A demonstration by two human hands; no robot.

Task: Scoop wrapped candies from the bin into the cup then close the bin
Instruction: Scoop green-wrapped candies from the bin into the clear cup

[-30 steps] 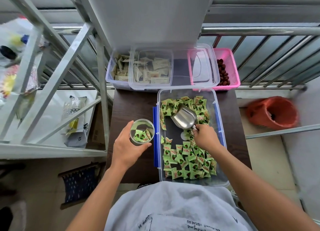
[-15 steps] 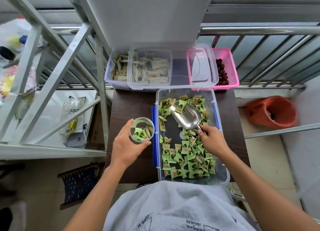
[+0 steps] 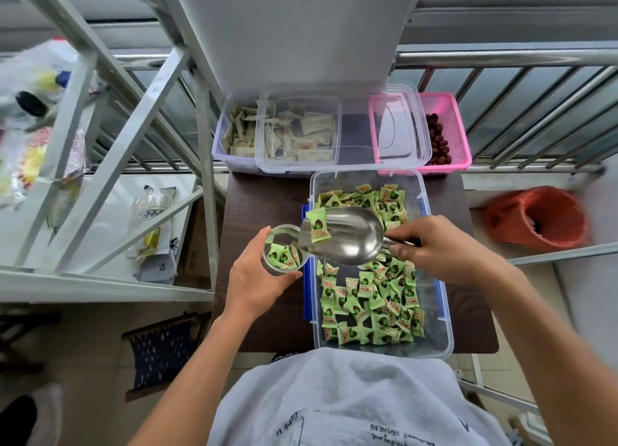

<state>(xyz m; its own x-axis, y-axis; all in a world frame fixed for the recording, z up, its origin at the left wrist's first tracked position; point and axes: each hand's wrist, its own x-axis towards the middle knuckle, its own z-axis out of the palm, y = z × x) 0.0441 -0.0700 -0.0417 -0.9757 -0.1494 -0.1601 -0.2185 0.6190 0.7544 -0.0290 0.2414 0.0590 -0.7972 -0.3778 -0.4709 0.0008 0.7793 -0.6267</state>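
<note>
An open clear bin [image 3: 434, 342] with blue clips lies on the dark table [image 3: 257, 204] and holds many green wrapped candies [image 3: 371, 298]. My right hand [image 3: 441, 248] grips the handle of a metal scoop [image 3: 347, 238], raised and tipped left, its mouth over the cup's rim. One green candy [image 3: 317, 225] sits at the scoop's front lip. My left hand [image 3: 257, 278] holds a small clear cup [image 3: 284, 250] beside the bin's left edge; several green candies lie in it.
Behind the bin stand a clear box of beige packets [image 3: 284, 137] with a clear lid [image 3: 394, 127] resting across it, and a pink basket of red dates [image 3: 448, 134]. A metal shelf frame [image 3: 100, 164] rises at left. An orange bucket [image 3: 538, 218] sits at right.
My right hand has lifted the scoop out of the candies and swung it left until its mouth reaches the cup. The left hand still holds the cup in place.
</note>
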